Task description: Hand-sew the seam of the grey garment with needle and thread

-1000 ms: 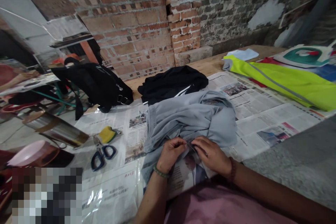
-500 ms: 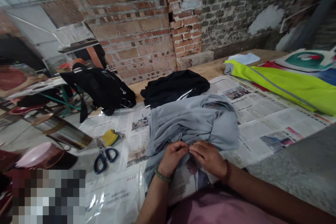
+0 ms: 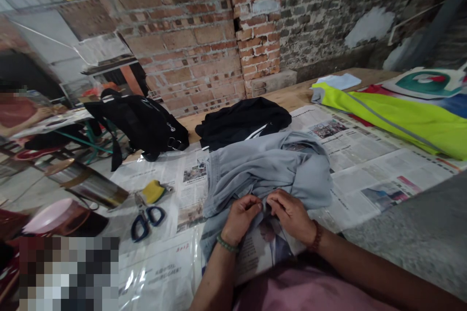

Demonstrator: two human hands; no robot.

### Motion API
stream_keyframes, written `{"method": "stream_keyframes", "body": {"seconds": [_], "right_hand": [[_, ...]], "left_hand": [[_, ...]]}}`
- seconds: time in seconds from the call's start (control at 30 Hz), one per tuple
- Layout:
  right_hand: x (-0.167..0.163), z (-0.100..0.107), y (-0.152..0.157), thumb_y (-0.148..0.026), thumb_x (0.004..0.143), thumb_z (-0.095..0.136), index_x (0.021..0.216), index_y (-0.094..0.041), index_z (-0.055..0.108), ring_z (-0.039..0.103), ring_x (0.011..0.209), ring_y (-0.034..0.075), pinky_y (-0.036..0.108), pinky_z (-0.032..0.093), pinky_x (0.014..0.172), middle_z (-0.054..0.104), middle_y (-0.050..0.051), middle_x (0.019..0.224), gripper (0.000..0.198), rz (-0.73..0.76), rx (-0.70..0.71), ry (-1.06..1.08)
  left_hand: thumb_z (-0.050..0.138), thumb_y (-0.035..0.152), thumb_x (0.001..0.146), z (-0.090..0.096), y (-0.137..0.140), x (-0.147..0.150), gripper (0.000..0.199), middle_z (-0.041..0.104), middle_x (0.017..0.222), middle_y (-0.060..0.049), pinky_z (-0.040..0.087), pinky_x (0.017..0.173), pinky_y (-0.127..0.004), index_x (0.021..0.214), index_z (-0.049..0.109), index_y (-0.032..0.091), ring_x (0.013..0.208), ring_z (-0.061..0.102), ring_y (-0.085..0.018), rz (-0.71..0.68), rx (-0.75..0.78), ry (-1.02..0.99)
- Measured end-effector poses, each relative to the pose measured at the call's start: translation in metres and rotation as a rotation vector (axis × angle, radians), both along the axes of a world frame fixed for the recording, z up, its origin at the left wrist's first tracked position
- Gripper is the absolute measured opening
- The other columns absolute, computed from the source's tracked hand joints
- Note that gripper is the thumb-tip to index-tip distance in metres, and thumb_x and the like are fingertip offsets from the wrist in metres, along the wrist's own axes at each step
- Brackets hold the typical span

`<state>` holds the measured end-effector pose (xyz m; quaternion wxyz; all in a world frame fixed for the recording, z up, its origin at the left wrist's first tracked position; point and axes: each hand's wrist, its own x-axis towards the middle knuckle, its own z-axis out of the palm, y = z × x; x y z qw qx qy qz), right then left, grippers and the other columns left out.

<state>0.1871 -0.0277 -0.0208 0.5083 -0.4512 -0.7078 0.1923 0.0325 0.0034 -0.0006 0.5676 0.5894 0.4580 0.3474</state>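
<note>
My left hand (image 3: 241, 217), with a green bead bracelet at the wrist, is closed in a pinch at the near edge of a crumpled grey garment (image 3: 266, 170). Whatever lies between its fingertips is too small to make out. Just to the right, my right hand (image 3: 290, 214) is also pinched, a short gap from the left fingertips; a red bead bracelet circles that wrist. I cannot tell what its fingers hold. Behind the grey cloth lies a folded black garment (image 3: 244, 119) with white stripes.
Newspaper (image 3: 350, 170) under clear plastic covers the table. Scissors (image 3: 146, 218), a yellow sponge-like piece (image 3: 153, 190), a metal flask (image 3: 87, 182) and a pink-lidded container (image 3: 54, 216) are left. A black bag (image 3: 146, 124) stands behind; a neon garment (image 3: 394, 116) and iron (image 3: 425, 82) lie right. A person sits far left.
My right hand has moved slightly up and right, opening a small gap between the two sets of fingertips. My left hand and the grey garment stay nearly in place.
</note>
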Motion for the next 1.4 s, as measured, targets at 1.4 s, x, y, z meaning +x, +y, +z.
{"method": "stream_keyframes", "body": {"seconds": [1.4], "right_hand": [[0.027, 0.103, 0.128, -0.019, 0.08, 0.052, 0.078, -0.017, 0.051, 0.064, 0.06, 0.01, 0.024, 0.051, 0.065, 0.061, -0.003, 0.062, 0.003, 0.236, -0.43, 0.808]], "left_hand": [[0.067, 0.025, 0.062, -0.003, -0.001, 0.004, 0.02, 0.047, 0.052, 0.005, 0.03, 0.05, -0.021, 0.078, 0.064, 0.015, 0.049, 0.04, -0.007, 0.039, -0.111, -0.092]]}}
